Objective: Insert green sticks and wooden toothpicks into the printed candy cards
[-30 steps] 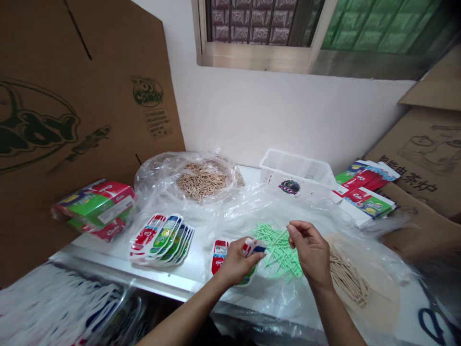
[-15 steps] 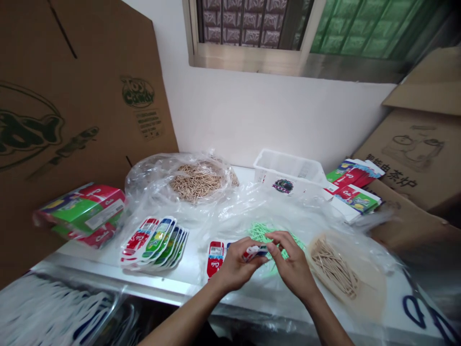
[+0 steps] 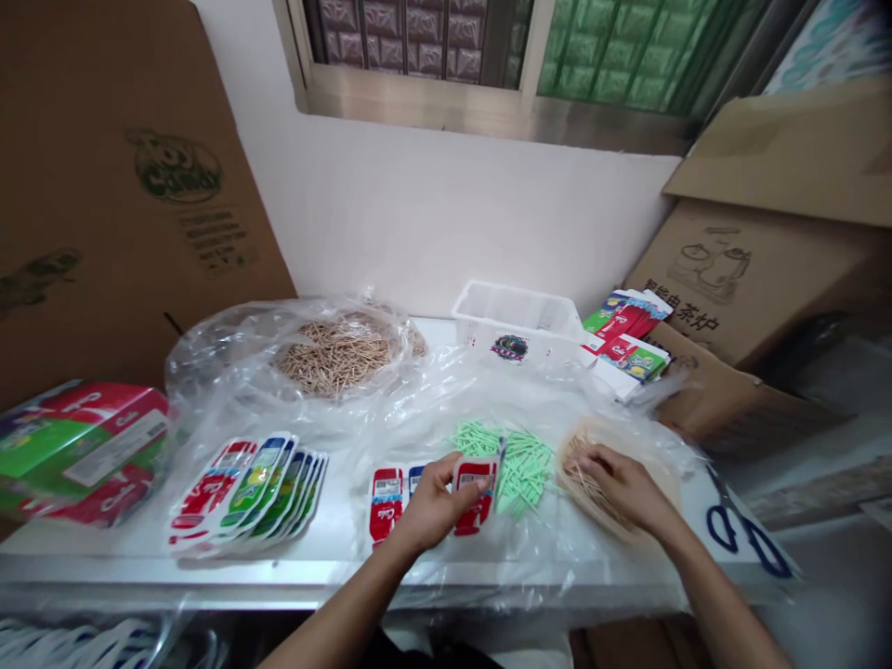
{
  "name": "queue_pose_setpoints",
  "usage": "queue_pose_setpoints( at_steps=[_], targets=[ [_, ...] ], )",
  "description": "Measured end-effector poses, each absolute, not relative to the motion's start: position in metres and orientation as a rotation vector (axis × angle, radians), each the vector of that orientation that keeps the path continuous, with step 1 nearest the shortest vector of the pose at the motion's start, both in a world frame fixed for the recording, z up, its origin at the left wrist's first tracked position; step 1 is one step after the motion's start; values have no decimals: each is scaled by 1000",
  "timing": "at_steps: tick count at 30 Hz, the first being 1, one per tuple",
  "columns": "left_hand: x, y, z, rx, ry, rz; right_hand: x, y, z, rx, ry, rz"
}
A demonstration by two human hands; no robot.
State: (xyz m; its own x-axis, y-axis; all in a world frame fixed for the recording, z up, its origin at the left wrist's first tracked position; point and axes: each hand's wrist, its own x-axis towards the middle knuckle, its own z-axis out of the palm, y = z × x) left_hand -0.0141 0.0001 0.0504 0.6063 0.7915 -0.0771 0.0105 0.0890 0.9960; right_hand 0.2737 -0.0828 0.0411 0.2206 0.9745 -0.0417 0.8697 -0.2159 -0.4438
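Observation:
A red cola packet (image 3: pixel 477 492) is held upright between the thumb and fingers of my left hand (image 3: pixel 433 506). My right hand (image 3: pixel 623 483) reaches into the shallow tray of wooden sticks (image 3: pixel 592 488), fingers pinched together; what they hold, if anything, is too small to tell. Green sticks (image 3: pixel 522 469) lie in a pile between my hands. Just left of my left hand lies another red cola packet (image 3: pixel 386 502), with a blue one partly hidden beside it. Farther left, several red, green and blue packets (image 3: pixel 268 483) are fanned out.
A clear bag of wooden sticks (image 3: pixel 338 355) and a white basket (image 3: pixel 516 321) stand along the wall. Printed cards (image 3: pixel 623 334) lie at the right, beside cardboard boxes (image 3: pixel 759 269). Blue-handled scissors (image 3: pixel 749 530) lie near the right edge. Wrapped packs (image 3: pixel 84 446) are at the left.
My right hand has left the held packet and moved right to the wooden sticks. The packet in my left hand now faces up into view. The camera view has shifted right.

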Motion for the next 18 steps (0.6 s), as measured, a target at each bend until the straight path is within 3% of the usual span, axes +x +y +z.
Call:
queue_pose_setpoints(
  at_steps=[1, 4, 11, 18],
  targets=[
    [-13, 0, 50, 1399, 753, 707, 291, -85, 34, -2466, -1758, 364],
    [-8, -2, 51, 1462, 765, 765, 321, -88, 11, -2704, -1754, 318],
    [-3, -4, 49, 1563, 792, 737, 321, -80, -24, -2731, -1863, 310],
    [-6, 4, 45, 1499, 798, 766, 333, -88, -22, -2687, -1874, 277]
  ],
)
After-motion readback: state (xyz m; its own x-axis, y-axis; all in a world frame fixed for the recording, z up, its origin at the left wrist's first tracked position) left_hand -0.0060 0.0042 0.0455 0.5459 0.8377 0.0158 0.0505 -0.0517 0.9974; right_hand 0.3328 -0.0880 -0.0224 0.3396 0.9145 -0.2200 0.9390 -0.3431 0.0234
